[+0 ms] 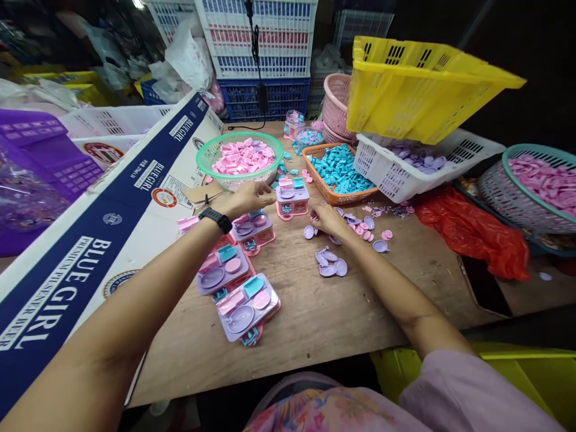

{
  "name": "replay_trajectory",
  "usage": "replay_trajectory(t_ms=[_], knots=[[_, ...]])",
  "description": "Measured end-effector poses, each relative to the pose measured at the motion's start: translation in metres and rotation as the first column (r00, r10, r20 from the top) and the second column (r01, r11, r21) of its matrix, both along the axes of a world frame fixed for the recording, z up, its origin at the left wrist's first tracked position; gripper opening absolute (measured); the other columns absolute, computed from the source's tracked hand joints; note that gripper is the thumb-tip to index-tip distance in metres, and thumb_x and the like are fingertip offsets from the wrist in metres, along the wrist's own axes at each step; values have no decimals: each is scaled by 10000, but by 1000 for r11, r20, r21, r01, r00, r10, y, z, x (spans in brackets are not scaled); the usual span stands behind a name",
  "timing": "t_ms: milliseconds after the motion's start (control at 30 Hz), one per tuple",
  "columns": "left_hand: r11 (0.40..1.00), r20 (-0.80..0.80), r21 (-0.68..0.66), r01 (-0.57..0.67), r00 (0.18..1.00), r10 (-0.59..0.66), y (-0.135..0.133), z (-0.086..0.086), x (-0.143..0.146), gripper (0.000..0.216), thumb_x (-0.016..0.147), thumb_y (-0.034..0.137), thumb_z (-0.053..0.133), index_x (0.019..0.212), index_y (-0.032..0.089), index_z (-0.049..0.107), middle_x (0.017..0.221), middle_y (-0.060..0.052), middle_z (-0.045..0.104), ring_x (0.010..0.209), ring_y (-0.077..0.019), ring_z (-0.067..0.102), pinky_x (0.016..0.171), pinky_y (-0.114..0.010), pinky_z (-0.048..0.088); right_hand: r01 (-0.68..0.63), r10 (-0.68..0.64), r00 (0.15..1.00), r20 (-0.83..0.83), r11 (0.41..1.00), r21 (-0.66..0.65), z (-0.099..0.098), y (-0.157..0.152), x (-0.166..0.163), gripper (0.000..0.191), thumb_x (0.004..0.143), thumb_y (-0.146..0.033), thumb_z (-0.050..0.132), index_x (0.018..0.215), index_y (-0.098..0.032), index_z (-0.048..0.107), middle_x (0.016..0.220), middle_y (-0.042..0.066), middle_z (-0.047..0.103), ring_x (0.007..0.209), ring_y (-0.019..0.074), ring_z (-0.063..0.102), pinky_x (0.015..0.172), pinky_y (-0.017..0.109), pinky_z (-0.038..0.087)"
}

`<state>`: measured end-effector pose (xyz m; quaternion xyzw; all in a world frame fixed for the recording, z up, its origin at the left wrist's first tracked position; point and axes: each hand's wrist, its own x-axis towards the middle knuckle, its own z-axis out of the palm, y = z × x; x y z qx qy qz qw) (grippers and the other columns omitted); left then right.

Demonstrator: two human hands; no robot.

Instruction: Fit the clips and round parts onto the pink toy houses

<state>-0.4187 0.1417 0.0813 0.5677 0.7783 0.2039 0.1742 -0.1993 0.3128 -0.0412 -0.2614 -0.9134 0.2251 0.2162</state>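
Smooth oval plastic pans (341,267)

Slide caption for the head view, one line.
Left hand and right hand flank a toy kitchen on a wooden table, purple pans near the right.

The left hand (249,198) and its wrist partly cover the toy stoves (253,231) behind them. Whether the right hand (327,219) has a piece in its grip is too small to tell, as are the tiny bits (392,209) beyond it. The yellow basket (418,90) hides part of the white basket (387,171). The left edge crops the purple basket (49,150); the right edge, the teal-rimmed basket (504,192). The far left background is blurred.
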Motion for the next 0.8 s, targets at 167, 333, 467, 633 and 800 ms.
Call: replay_trajectory(t_ms=[167, 333, 467, 633, 800], knots=[[994, -167, 90, 56, 985, -41, 32, -12, 13, 601, 820, 330, 688, 1371, 134, 547, 1352, -185, 606, 1237, -313, 575, 1070, -429, 459, 16, -12, 999, 37, 995, -102, 19, 2, 7, 118, 707, -137, 735, 813, -185, 749, 816, 78, 760, 804, 247, 711, 763, 338, 544], [983, -169, 142, 116, 981, -91, 62, -17, 21, 660, 853, 340, 670, 1457, 155, 481, 1418, -178, 541, 1333, -334, 515, 1160, -483, 400, -67, -110, 915, -389, 908, -413, 30, 14, -13, 255, 719, -257, 746, 959, -173, 750, 914, 46, 781, 823, 205, 733, 804, 334, 588], [994, -44, 84, 75, 996, -72, 85, -17, 24, 603, 876, 327, 652, 1421, 106, 518, 1328, -190, 626, 1267, -329, 569, 1106, -453, 440, -84, -97, 884, -458, 929, -360, 26, 23, -37, 269, 733, -270, 747, 984, -175, 757, 924, 45, 781, 843, 196, 731, 865, 344, 585], [996, 8, 82, 26, 1000, -27, 100, -23, 22, 527, 846, 313, 691, 1338, 152, 589, 1294, -133, 666, 1189, -275, 612, 1019, -372, 482, -96, -69, 902, -426, 930, -355, 22, 33, -47, 296, 754, -285, 763, 1023, -162, 763, 933, 59, 787, 840, 197, 722, 835, 336, 572], [994, 76, 92, -65, 995, 59, 110, -33, 16, 518, 790, 322, 747, 1263, 150, 630, 1165, -115, 707, 1070, -258, 649, 920, -353, 514, -144, 36, 919, -393, 957, -250, 27, 41, -47, 250, 784, -272, 757, 1019, -185, 766, 962, 47, 782, 895, 204, 713, 868, 334, 552]])
